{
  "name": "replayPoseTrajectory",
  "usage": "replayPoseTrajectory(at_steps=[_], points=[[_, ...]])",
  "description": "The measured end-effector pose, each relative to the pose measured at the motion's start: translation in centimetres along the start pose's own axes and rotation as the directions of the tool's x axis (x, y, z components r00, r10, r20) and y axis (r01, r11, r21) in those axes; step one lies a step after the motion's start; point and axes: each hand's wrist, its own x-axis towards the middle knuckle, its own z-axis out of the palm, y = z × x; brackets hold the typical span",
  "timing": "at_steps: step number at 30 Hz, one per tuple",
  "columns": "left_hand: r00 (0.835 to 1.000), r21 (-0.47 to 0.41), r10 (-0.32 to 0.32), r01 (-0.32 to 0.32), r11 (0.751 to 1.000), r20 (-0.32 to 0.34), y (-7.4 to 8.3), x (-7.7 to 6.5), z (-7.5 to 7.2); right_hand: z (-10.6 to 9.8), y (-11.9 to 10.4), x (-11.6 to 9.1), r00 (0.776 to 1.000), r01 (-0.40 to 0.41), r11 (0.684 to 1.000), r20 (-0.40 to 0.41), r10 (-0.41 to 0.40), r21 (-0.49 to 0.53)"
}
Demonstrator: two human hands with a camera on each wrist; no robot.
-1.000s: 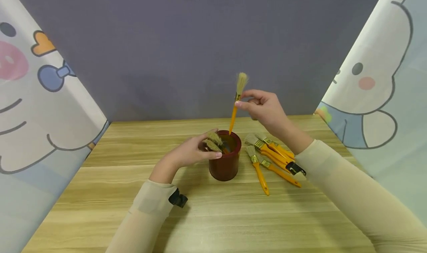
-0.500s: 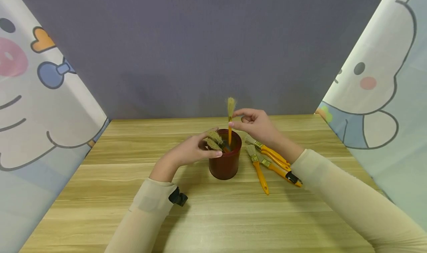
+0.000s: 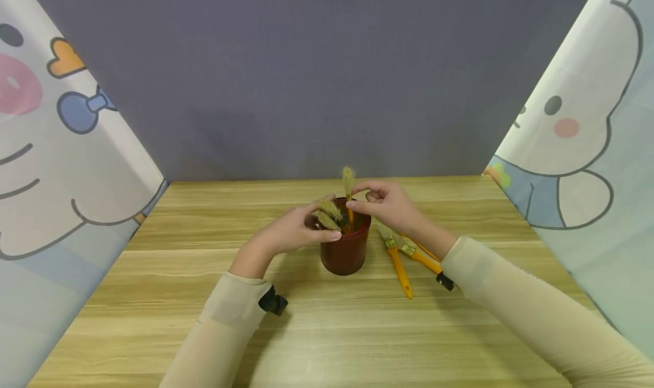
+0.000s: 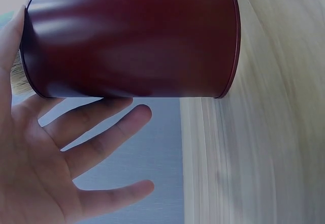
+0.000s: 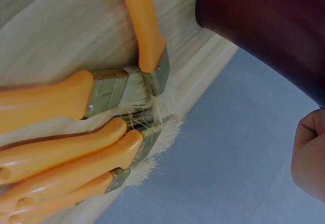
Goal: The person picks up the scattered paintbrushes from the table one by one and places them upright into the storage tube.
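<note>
A dark red can (image 3: 343,257) stands upright on the table. My left hand (image 3: 293,229) holds it near the rim, thumb on the near side and fingers on the far side; in the left wrist view the other fingers are spread beside its wall. Paintbrushes (image 3: 326,215) lean bristles-up from the can by that hand. My right hand (image 3: 383,203) pinches a paintbrush (image 3: 348,179) near its ferrule between thumb and index finger, bristles up, its orange handle lowered inside the can. The handle's lower end is hidden by the can.
Several orange-handled paintbrushes (image 5: 76,165) lie in a loose pile right of the can, partly under my right forearm in the head view. The wooden table (image 3: 327,331) ends at a grey panel (image 3: 327,81). Cartoon-printed panels (image 3: 577,149) flank both sides.
My right hand has moved down and slightly left, taking the paintbrush from above the rim to inside the can. The left hand and the can have stayed in place.
</note>
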Motion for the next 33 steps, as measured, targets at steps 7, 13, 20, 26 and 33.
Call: replayPoseTrajectory(at_steps=[7,13,20,26,33], points=[[1.0,-0.014,0.001,-0.001,1.0,0.005,0.0,0.1,0.0,0.2,0.6,-0.2,1.0,-0.014,1.0,-0.001,0.014,-0.002],[1.0,-0.01,0.005,-0.005,1.0,0.001,0.1,0.1,0.1,0.3,1.5,-0.2,0.999,0.037,0.999,0.015,-0.036,-0.023],[1.0,-0.011,-0.001,0.001,1.0,0.002,0.0,0.2,0.1,0.4,1.9,-0.4,0.999,0.042,0.998,0.031,-0.04,-0.044],[1.0,-0.006,-0.012,0.012,1.0,-0.005,-0.1,0.1,0.1,0.5,1.9,-0.4,0.998,0.051,0.998,0.035,-0.049,-0.04],[1.0,0.031,0.006,-0.005,1.0,-0.023,-0.1,0.0,0.2,0.5,1.9,-0.3,0.998,0.055,0.997,0.026,-0.054,-0.047]])
